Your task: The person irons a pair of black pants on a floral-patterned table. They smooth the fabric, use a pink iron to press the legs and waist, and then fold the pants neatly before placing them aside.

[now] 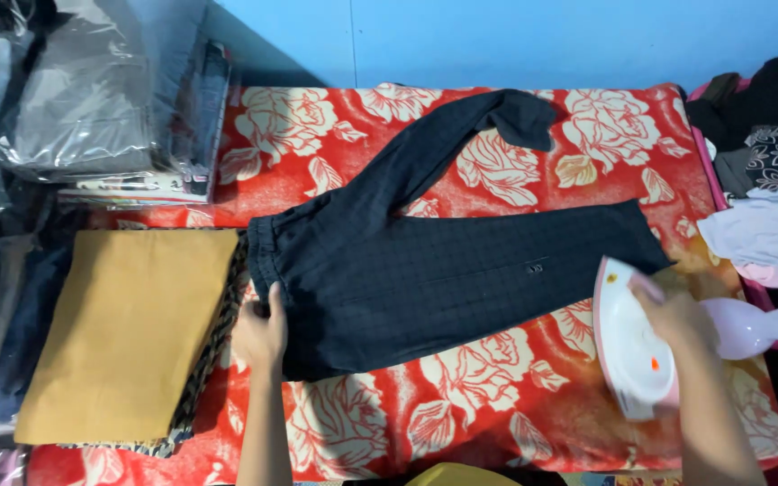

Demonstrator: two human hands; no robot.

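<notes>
A pair of dark navy checked trousers (425, 270) lies flat across a red blanket with cream roses (461, 396), which covers the work surface. The waistband points to the person's left; one leg runs straight to the right, while the other angles up toward the blue wall (515, 40), its cuff folded over.

The person's left hand (261, 331) rests on the waistband edge, fingers curled over the cloth and pinching it against the blanket. The right hand (677, 315) is clenched around the handle of a white and pink clothes iron (632, 346), which stands tilted on the blanket just beside the end of the straight leg.

To the left of the trousers sits a folded mustard-yellow cloth (128, 333), stacked on patterned fabric. Beyond it, garments wrapped in clear plastic (92, 99) are piled up. On the right edge, a heap of dark and white clothing (767, 180) fills a pink basket, with a lilac spray bottle (754, 326) lying near the iron.
</notes>
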